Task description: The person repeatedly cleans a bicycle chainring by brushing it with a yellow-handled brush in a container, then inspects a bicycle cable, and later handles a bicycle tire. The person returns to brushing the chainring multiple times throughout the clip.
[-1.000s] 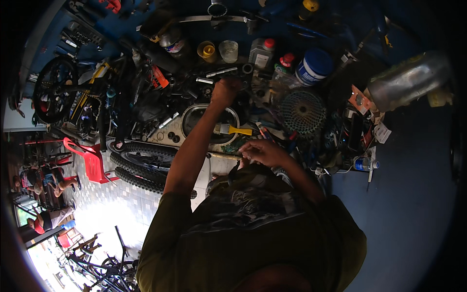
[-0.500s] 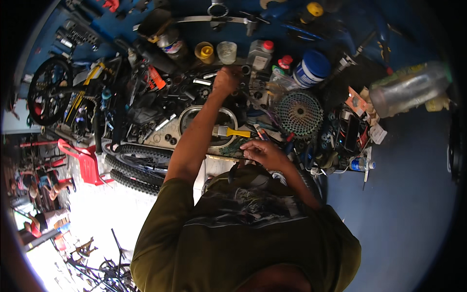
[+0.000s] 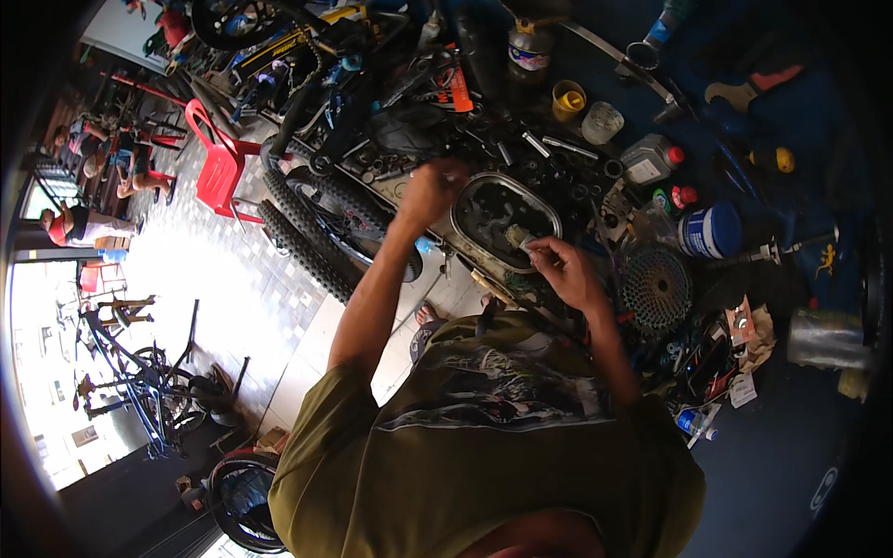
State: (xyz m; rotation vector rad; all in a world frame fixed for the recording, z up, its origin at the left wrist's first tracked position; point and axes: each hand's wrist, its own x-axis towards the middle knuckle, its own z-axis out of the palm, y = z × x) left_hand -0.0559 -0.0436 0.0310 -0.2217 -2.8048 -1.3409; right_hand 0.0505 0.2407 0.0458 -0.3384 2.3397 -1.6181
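Nearest to us, our right hand [image 3: 563, 270] sits just over the near rim of the oval metal tray [image 3: 505, 219], its fingers pinched shut on a small pale piece [image 3: 519, 237] that we cannot identify at this size. The grip looks light, fingertips only. To do this well, we judge it best to keep that pinch low over the tray, so that anything that slips lands inside it and not among the clutter on the bench [image 3: 800, 465].

A little farther out, our left hand [image 3: 430, 191] reaches to the tray's far-left edge, among loose bolts and dark parts. Its fingers curl downward, but whether they have closed on anything we cannot tell; the knuckles hide it. We would steady the tray or the part there before the right hand works, and move slowly, since the small hardware around it is easy to scatter.

Beyond lie the cassette sprocket [image 3: 657, 288], the blue-lidded tub [image 3: 711, 230] and the knobby tyre [image 3: 316, 223], all apart from our hands.

Against the earlier frames, the view has swung round, so the bench now lies to the upper right. Our left hand remains stretched to the tray's far side, and our right has come closer to the tray rim.
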